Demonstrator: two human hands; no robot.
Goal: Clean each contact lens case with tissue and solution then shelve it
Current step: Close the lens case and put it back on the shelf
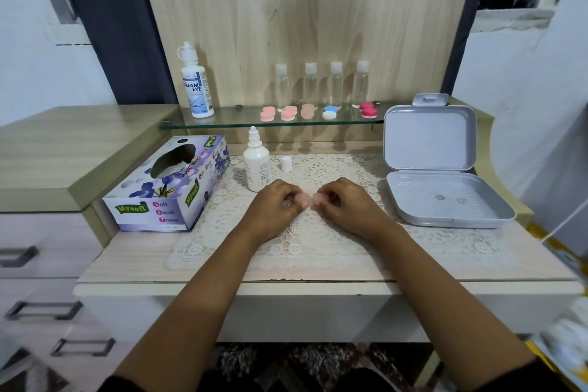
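Observation:
A pale pink contact lens case point(306, 199) is held between both hands over the lace mat. My left hand point(276, 204) pinches its left end and my right hand point(345, 203) pinches its right end, fingers curled. An uncapped white solution bottle point(256, 166) stands just behind my left hand, its small white cap point(286, 163) beside it. The tissue box point(168, 184) lies to the left. On the glass shelf point(222, 120) sit several cases: pink ones point(267, 113), a blue and white one point(329, 112) and a red one point(368, 109).
A large solution bottle point(195, 86) stands at the shelf's left end, with several clear small bottles point(321, 84) behind the cases. An open grey box point(442, 191) lies at the right of the desk. Drawers point(41, 305) are at the left.

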